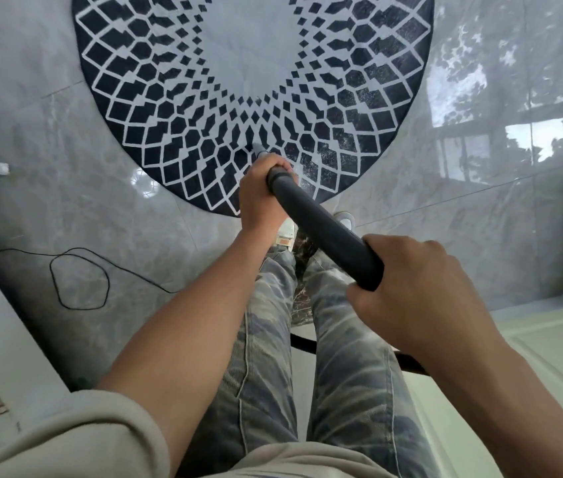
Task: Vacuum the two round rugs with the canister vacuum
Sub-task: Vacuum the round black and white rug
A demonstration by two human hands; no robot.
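Dark wand (321,229) tip on patterned round rug (169,98).

left hand (259,198) gripped wand (321,229) near front end | right hand (421,288) gripped rear end | nozzle (258,150) pointed down onto rug (252,81), just inside its near edge | black cord (51,274) looped on floor (66,132), left side

Grey marble-look tile floor (445,215): highly glossy, mirror reflections. Round black-and-white patterned cloth rug (169,108): matt, short-napped. Dark grey vacuum tube (325,232): smooth matt plastic. Faded camouflage trousers (352,374): woven cloth.
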